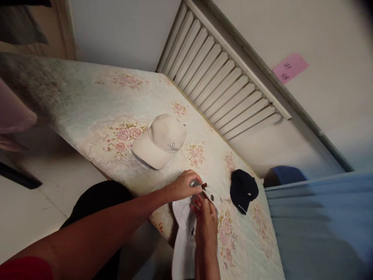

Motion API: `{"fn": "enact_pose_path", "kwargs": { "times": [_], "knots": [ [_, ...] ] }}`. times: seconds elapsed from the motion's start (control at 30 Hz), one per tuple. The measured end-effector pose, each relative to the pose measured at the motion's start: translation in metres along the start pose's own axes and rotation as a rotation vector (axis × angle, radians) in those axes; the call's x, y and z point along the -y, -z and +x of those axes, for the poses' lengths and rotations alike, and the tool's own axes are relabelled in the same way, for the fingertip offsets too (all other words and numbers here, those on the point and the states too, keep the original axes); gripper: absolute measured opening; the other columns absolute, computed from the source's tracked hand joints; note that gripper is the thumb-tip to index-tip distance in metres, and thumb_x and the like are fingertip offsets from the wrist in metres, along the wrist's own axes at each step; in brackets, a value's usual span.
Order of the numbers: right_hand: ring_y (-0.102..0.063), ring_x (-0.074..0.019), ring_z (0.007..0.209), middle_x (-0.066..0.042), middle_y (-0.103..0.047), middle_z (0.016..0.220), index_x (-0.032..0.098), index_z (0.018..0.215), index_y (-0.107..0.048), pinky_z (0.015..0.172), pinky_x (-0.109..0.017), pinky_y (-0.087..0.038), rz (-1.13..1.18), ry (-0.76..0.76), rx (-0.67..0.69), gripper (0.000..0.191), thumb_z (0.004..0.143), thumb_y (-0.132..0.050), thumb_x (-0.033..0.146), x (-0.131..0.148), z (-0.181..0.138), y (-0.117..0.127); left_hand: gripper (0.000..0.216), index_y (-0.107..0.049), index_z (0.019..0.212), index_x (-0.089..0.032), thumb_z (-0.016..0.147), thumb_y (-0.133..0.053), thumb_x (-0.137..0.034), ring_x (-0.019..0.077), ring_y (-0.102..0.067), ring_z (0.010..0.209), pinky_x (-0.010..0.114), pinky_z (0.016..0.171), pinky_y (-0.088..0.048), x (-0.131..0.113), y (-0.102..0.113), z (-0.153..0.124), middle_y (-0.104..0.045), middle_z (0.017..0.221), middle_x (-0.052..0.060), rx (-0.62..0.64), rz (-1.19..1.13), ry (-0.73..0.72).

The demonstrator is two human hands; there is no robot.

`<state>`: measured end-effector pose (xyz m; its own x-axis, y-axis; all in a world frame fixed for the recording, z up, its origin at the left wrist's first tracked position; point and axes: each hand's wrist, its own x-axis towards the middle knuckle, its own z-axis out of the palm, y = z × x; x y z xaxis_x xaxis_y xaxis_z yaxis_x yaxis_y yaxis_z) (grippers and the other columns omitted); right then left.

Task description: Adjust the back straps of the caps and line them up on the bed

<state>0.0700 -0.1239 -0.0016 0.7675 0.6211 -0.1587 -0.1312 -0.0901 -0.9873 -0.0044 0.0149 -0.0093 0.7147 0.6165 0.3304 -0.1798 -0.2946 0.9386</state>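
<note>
A white cap with a small dark emblem is held over the near edge of the flower-patterned cover, its brim toward me. At the back of the cap, my left hand pinches by the small brown strap end. Close below it, my right hand has its fingers closed on the rim of the same cap and hides part of the crown. Up and left of my hands lies a beige cap with a small logo. To their right rests a navy cap.
White slatted rails stand against the wall along the far edge. A pink note sticks to the wall. Blue fabric hangs at the right. Something black and rounded is below the near edge, above the pale floor.
</note>
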Motion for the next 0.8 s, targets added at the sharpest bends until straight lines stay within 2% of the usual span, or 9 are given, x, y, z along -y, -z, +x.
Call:
{"fn": "enact_pose_path", "kwargs": {
  "times": [0.17, 0.27, 0.37, 0.5, 0.63, 0.7, 0.8],
  "knots": [
    [-0.068, -0.0163, 0.084, -0.009, -0.071, 0.094, 0.018, 0.098, -0.061, 0.072, -0.029, -0.054, 0.467, -0.358, -0.101, 0.032, 0.076, -0.066, 0.039, 0.014, 0.013, -0.002, 0.049, -0.056, 0.111, -0.016, 0.063, -0.068, -0.021, 0.0221, -0.052, 0.106, 0.033, 0.087, -0.046, 0.008, -0.011, -0.008, -0.054, 0.116, 0.009, -0.09, 0.029, 0.271],
    [-0.068, -0.0178, 0.088, -0.011, -0.069, 0.098, 0.017, 0.097, -0.06, 0.072, -0.03, -0.055, 0.559, -0.416, -0.1, 0.028, 0.078, -0.062, 0.039, 0.021, 0.02, -0.001, 0.06, -0.051, 0.119, -0.012, 0.062, -0.066, -0.02, 0.0227, -0.052, 0.108, 0.033, 0.093, -0.043, 0.01, -0.02, -0.015, -0.053, 0.118, 0.012, -0.078, 0.087, 0.319],
    [-0.068, -0.018, 0.086, -0.01, -0.069, 0.091, 0.015, 0.093, -0.06, 0.072, -0.031, -0.056, 0.576, -0.427, -0.158, 0.023, 0.081, -0.057, 0.035, 0.024, 0.025, 0.001, 0.059, -0.051, 0.119, -0.011, 0.062, -0.062, -0.016, 0.0237, -0.049, 0.114, 0.032, 0.098, -0.039, 0.009, -0.026, -0.022, -0.053, 0.118, 0.013, -0.093, 0.216, 0.37],
    [-0.068, -0.015, 0.073, -0.005, -0.068, 0.075, 0.016, 0.085, -0.059, 0.072, -0.029, -0.057, 0.573, -0.385, -0.271, 0.009, 0.077, -0.054, 0.018, 0.026, 0.027, 0.003, 0.045, -0.055, 0.112, -0.012, 0.067, -0.058, -0.018, 0.0236, -0.052, 0.111, 0.03, 0.094, -0.041, 0.01, -0.026, -0.028, -0.055, 0.116, 0.014, -0.041, 0.304, 0.438],
    [-0.068, -0.0159, 0.079, -0.003, -0.069, 0.077, 0.015, 0.087, -0.06, 0.084, -0.034, -0.055, 0.577, -0.234, -0.23, 0.02, 0.069, -0.056, 0.007, 0.029, 0.023, 0.007, 0.02, -0.057, 0.095, -0.017, 0.077, -0.049, -0.022, 0.0223, -0.058, 0.097, 0.031, 0.085, -0.043, 0.007, -0.019, -0.026, -0.062, 0.101, 0.01, -0.009, 0.341, 0.419],
    [-0.068, -0.0178, 0.089, -0.003, -0.071, 0.083, 0.016, 0.091, -0.061, 0.091, -0.037, -0.053, 0.601, -0.17, -0.196, 0.026, 0.067, -0.056, 0.006, 0.032, 0.02, 0.01, 0.014, -0.055, 0.087, -0.018, 0.077, -0.046, -0.017, 0.0209, -0.058, 0.091, 0.031, 0.08, -0.043, 0.004, -0.017, -0.024, -0.063, 0.093, 0.008, -0.052, 0.353, 0.408],
    [-0.065, -0.0189, 0.101, -0.002, -0.072, 0.094, 0.017, 0.098, -0.062, 0.099, -0.041, -0.047, 0.654, -0.063, -0.139, 0.031, 0.07, -0.055, 0.006, 0.036, 0.016, 0.014, 0.015, -0.05, 0.085, -0.02, 0.074, -0.045, -0.011, 0.0184, -0.057, 0.085, 0.029, 0.077, -0.042, 0.001, -0.018, -0.022, -0.061, 0.086, 0.005, -0.175, 0.332, 0.342]
  ]
}}
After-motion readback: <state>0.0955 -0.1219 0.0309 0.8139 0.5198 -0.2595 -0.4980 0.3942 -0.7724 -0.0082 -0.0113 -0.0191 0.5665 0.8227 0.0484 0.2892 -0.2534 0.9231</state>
